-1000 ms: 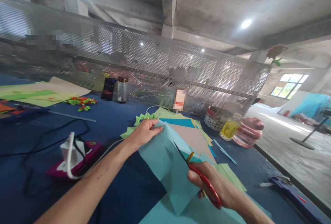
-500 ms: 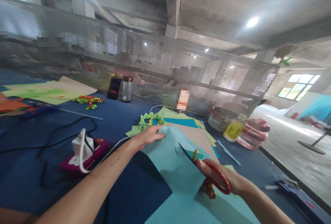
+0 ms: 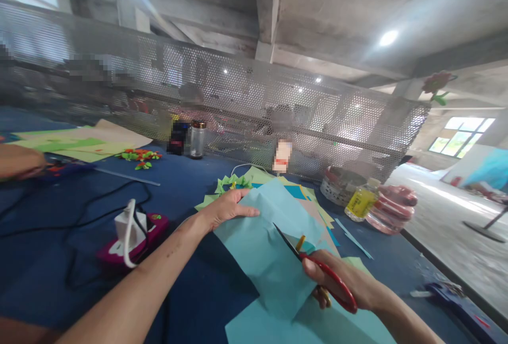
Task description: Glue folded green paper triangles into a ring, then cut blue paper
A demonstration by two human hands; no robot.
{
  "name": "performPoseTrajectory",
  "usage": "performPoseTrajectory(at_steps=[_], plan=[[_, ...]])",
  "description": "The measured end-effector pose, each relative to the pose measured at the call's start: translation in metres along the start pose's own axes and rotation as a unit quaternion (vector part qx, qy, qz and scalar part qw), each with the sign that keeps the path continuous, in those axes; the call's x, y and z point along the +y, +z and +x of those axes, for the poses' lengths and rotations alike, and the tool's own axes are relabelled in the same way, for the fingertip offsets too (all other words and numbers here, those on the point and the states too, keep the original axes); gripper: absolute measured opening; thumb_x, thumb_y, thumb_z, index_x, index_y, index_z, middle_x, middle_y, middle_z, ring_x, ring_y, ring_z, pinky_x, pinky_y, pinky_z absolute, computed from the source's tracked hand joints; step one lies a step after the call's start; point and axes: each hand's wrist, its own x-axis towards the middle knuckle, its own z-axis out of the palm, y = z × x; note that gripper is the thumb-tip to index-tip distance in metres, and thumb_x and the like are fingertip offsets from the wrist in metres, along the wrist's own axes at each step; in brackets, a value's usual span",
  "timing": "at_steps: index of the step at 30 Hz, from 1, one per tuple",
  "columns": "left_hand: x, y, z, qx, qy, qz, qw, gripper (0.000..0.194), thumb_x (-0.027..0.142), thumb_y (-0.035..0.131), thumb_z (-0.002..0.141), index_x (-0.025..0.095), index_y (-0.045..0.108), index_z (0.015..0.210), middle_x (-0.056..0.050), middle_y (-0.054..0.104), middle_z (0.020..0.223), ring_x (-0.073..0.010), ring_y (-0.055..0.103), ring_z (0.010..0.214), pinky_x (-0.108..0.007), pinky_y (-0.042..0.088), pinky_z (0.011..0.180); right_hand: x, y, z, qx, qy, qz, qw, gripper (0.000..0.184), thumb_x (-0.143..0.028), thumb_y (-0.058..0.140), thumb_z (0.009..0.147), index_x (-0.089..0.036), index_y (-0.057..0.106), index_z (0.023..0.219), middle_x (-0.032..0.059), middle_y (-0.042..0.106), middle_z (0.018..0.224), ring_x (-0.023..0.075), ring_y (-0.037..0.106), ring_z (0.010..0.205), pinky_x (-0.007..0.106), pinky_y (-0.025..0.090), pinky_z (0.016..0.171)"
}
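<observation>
A sheet of light blue paper is pinched at its upper left edge between the thumb and fingers of my left hand. My right hand grips red-handled scissors, whose dark blade lies over the sheet and points up and left. Around the blades the paper is creased and bent, and the lower blade is mostly hidden. Beneath, a second light blue sheet lies at the front. Past the held sheet are green zigzag-cut paper pieces and beige paper.
Left of my forearm sits a purple power strip with a white plug and trailing cables. A glue gun lies at far right, near a yellow-labelled bottle and a pink bottle. Another person's hand reaches in at left.
The held sheet's top edge has risen and spread flatter. My right hand and the scissors have shifted slightly down and right. At left, another person's hand has come into view.
</observation>
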Motion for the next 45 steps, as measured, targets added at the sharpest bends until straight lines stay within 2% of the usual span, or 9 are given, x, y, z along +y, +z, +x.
performPoseTrajectory(at_steps=[5,10,18,23,30,34,40,43,45], plan=[[-0.003,0.000,0.002,0.055,0.012,-0.007,0.998,0.032,0.027,0.085,0.058,0.017,0.072,0.085,-0.006,0.074,0.076,-0.0206,0.067,0.061,-0.032,0.054,0.060,0.000,-0.005,0.007,0.079,0.015,-0.224,0.971,0.051,-0.067,0.049,0.083,-0.020,0.046,0.066,-0.0010,0.047,0.062,0.0123,0.040,0.055,0.026,0.031,0.050],[0.001,0.007,-0.004,0.075,0.019,-0.052,0.996,0.029,0.023,0.082,0.060,0.011,0.073,0.085,-0.007,0.074,0.076,-0.0237,0.068,0.065,-0.036,0.054,0.067,0.000,-0.017,0.009,0.122,0.021,-0.221,0.967,0.049,-0.067,0.049,0.083,-0.019,0.047,0.069,-0.0011,0.046,0.064,0.0126,0.038,0.057,0.026,0.030,0.052],[0.006,0.008,0.006,0.234,0.160,-0.190,0.940,0.036,0.022,0.085,0.056,0.013,0.071,0.088,-0.005,0.076,0.083,-0.0237,0.070,0.079,-0.032,0.054,0.075,0.026,-0.025,0.014,0.207,0.030,-0.028,0.977,0.053,-0.070,0.039,0.085,-0.019,0.053,0.075,-0.0026,0.046,0.058,0.0151,0.048,0.056,0.026,0.037,0.052],[0.015,0.016,0.006,0.284,0.197,-0.278,0.896,0.028,0.019,0.072,0.072,0.020,0.066,0.100,-0.001,0.074,0.099,-0.0196,0.066,0.102,-0.029,0.053,0.085,0.022,-0.013,0.018,0.224,-0.026,0.201,0.953,0.050,-0.066,0.039,0.087,-0.019,0.055,0.081,-0.0026,0.050,0.059,0.0135,0.049,0.054,0.027,0.042,0.055],[-0.028,0.095,0.000,0.161,-0.007,-0.281,0.946,0.019,0.019,0.064,0.081,0.012,0.068,0.098,-0.011,0.074,0.096,-0.0234,0.070,0.083,-0.033,0.056,0.071,0.015,0.013,0.025,0.288,-0.052,0.294,0.910,0.040,-0.055,0.064,0.078,-0.019,0.062,0.095,0.0067,0.067,0.081,0.0221,0.062,0.075,0.033,0.050,0.071],[-0.047,0.117,-0.003,0.091,-0.109,-0.230,0.963,0.018,0.024,0.069,0.079,0.008,0.069,0.088,-0.012,0.073,0.075,-0.0200,0.068,0.063,-0.028,0.053,0.057,0.022,0.011,0.027,0.288,-0.073,0.310,0.903,0.052,-0.048,0.074,0.070,-0.019,0.060,0.110,0.0092,0.069,0.100,0.0284,0.062,0.096,0.037,0.050,0.083],[-0.032,0.090,-0.007,0.042,-0.121,-0.146,0.981,0.026,0.042,0.060,0.086,0.017,0.066,0.080,-0.005,0.073,0.079,-0.0160,0.069,0.082,-0.024,0.052,0.068,0.048,-0.012,0.026,0.334,-0.050,0.264,0.903,0.042,-0.041,0.075,0.069,-0.018,0.061,0.101,0.0046,0.070,0.089,0.0227,0.064,0.083,0.033,0.051,0.077],[-0.017,0.067,-0.011,-0.067,-0.192,-0.069,0.977,0.047,0.049,0.065,0.080,0.006,0.066,0.061,-0.016,0.067,0.058,-0.0213,0.065,0.051,-0.027,0.046,0.047,0.052,-0.023,0.022,0.373,-0.047,0.205,0.904,0.035,-0.041,0.074,0.069,-0.018,0.061,0.092,0.0019,0.068,0.079,0.0199,0.062,0.073,0.030,0.050,0.067],[-0.007,0.053,-0.011,-0.153,-0.152,0.000,0.976,0.058,0.059,0.053,0.085,0.008,0.065,0.059,-0.013,0.066,0.057,-0.0181,0.064,0.051,-0.025,0.044,0.048,0.048,-0.029,0.016,0.363,-0.059,0.170,0.914,0.030,-0.041,0.071,0.072,-0.018,0.061,0.088,0.0006,0.065,0.073,0.0179,0.060,0.066,0.028,0.048,0.060]])
